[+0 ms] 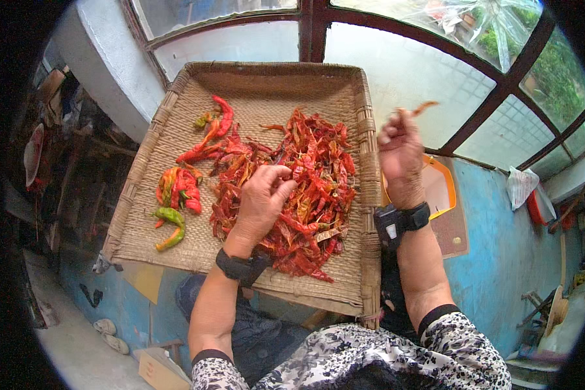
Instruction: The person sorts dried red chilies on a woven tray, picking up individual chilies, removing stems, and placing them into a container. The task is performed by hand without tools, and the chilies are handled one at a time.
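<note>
A heap of dried red chili peppers (317,165) covers the right and middle of a woven bamboo tray (278,92). My left hand (265,197) is over the heap, fingers curled and thumb near the index finger; whether a pepper is pinched there cannot be made out. Beyond the tray's right rim, my right hand (402,146) is raised and slightly blurred. Its fingertips grip a thin orange dried chili (425,107). At the tray's left lie fresher peppers: a red chili (225,116), a wrinkled red-green cluster (179,187) and a curved green chili (173,228).
Below my right hand stands a yellow-rimmed container (441,187), partly hidden by my wrist. A dark-framed window (409,73) rises behind the tray. Shoes (111,335) and a cardboard box (161,370) are at lower left. A wooden stool (553,312) is at right.
</note>
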{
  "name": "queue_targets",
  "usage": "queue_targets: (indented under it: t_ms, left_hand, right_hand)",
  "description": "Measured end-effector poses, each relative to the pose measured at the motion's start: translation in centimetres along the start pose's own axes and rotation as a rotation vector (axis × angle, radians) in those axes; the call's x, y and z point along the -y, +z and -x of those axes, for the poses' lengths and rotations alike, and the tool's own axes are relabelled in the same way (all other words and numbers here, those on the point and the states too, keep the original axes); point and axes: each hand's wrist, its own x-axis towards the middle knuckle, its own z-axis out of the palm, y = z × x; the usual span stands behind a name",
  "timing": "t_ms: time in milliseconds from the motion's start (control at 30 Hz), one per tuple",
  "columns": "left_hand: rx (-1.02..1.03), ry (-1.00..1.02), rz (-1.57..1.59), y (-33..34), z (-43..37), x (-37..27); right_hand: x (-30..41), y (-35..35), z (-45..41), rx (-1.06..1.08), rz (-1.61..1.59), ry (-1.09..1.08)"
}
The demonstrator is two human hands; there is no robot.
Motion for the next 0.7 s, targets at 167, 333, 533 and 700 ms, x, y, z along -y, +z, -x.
queue_targets:
  t_ms: [167,333,533,700]
  left_hand:
    - [0.017,0.191,-0.489,1.2,0.5,0.3]
    - [0.073,0.105,-0.482,0.9,0.3,0.5]
    - [-0.002,0.081,-0.375,-0.1,0.1,-0.2]
    - [-0.088,-0.041,-0.208,-1.1,-0.2,-0.7]
  right_hand:
    - [0.4,-0.7,-0.1,0.025,-0.088,0.042]
    - [-3.6,0.9,2.4,0.507,1.168,0.031]
    - [-6.4,1.3,4.8,0.911,1.835,-0.024]
    - [-6.1,1.5,3.5,0.684,1.478,-0.123]
